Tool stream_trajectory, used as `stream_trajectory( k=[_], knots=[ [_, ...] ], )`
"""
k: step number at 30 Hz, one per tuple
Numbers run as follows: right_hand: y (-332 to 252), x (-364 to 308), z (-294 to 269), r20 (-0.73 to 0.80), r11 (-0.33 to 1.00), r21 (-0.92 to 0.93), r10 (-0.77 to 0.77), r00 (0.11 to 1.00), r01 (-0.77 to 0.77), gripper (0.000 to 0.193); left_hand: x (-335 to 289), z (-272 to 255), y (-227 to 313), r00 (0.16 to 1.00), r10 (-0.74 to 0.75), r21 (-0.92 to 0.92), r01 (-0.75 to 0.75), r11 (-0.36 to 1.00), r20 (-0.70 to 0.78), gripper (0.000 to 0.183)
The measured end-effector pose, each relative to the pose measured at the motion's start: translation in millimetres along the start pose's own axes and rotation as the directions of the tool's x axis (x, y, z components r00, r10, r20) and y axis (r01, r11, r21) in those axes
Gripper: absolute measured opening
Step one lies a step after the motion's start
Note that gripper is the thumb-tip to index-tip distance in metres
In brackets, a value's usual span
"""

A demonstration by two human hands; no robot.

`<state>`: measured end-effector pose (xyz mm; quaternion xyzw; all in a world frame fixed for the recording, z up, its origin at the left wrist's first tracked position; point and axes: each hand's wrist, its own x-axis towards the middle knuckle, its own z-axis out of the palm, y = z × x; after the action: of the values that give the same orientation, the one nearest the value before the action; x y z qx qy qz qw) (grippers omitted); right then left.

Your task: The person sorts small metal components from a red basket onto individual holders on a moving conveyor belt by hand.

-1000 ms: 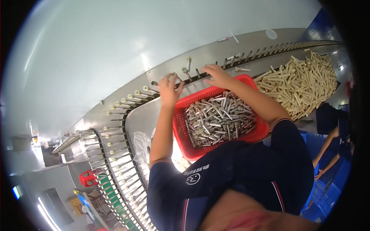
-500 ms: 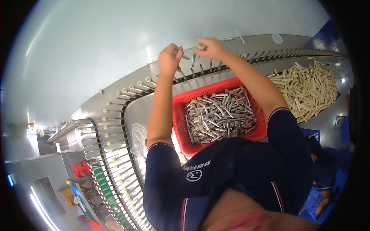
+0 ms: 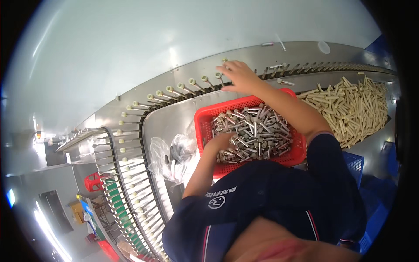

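1. Inside the red perforated basket (image 3: 203, 129), capped metal tubes (image 3: 255, 126) are heaped; the left hand (image 3: 221, 142) is rested among them, its fingertips hidden, so whether anything is pinched cannot be told.
2. Over the curved pin conveyor (image 3: 199, 93), the right hand (image 3: 239, 77) is held with fingers loosely spread, beside a mounted tube (image 3: 218, 77).
3. Right of the basket, cream-coloured sticks (image 3: 349, 109) are piled.

The basket (image 3: 202, 131) is bright red, patterned with small holes, and the metal parts (image 3: 259, 131) inside are silver with dull grey-beige heads. The lined-up rods (image 3: 197, 85) are silver with pale greenish-cream caps (image 3: 192, 81). The heaped sticks (image 3: 351, 111) are pale straw yellow. The shirt (image 3: 266, 187) is navy, with white print (image 3: 217, 201) and red-and-white stripes (image 3: 311, 222). The stool (image 3: 92, 182) is red, the crate (image 3: 356, 163) blue, the wall (image 3: 187, 26) pale grey.
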<state>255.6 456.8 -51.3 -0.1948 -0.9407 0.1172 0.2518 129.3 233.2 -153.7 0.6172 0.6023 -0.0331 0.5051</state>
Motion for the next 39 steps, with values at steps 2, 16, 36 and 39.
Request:
stream_trajectory(
  k=[2, 16, 36, 39],
  knots=[
    [16, 22, 14, 0.001, 0.994, -0.085, -0.066, 0.998, 0.065, 0.048, -1, -31, 22, 0.985, -0.017, 0.185, 0.050, 0.982, -0.173, 0.063],
    [28, -28, 19, 0.310, 0.975, -0.016, -0.206, 0.928, 0.222, 0.082, -26, -12, -49, 0.577, -0.101, -0.118, 0.008, 0.993, -0.810, 0.032],
    [-23, 70, 34, 0.514, 0.902, 0.412, -0.111, 0.851, -0.131, 0.024, -65, 83, -212, 0.376, -0.065, 0.091, 0.383, 0.919, -0.924, 0.052],
    [-29, 22, 82, 0.611, 0.960, 0.278, -0.198, 0.766, 0.027, 0.045, -65, 74, -213, 0.423, -0.241, -0.095, 0.338, 0.936, -0.874, 0.050]
  ],
)
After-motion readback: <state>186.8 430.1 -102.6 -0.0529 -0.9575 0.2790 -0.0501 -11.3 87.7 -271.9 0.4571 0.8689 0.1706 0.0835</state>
